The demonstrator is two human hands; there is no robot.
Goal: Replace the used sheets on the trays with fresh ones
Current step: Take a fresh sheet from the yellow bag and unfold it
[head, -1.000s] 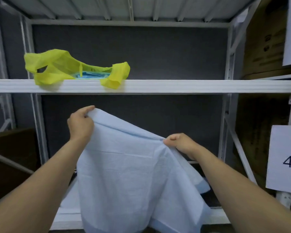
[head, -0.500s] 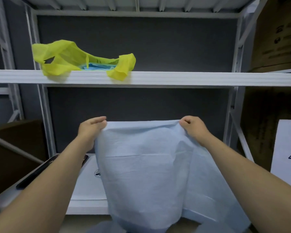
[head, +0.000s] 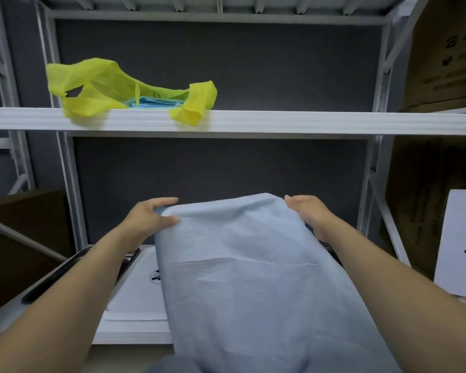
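pale blue sheet (head: 253, 278), creased, top corners pinched by hands

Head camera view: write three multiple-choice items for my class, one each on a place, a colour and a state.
1. Where does the yellow bag lie? A) upper shelf B) floor C) tray
2. What colour is the held sheet? A) green B) light blue C) red
3. How is the sheet held? A) one hand B) both hands C) neither hand
Key: 1 A, it rests on the shelf's front edge; 2 B, pale blue cloth; 3 C, left hand and right hand each grip a top corner.
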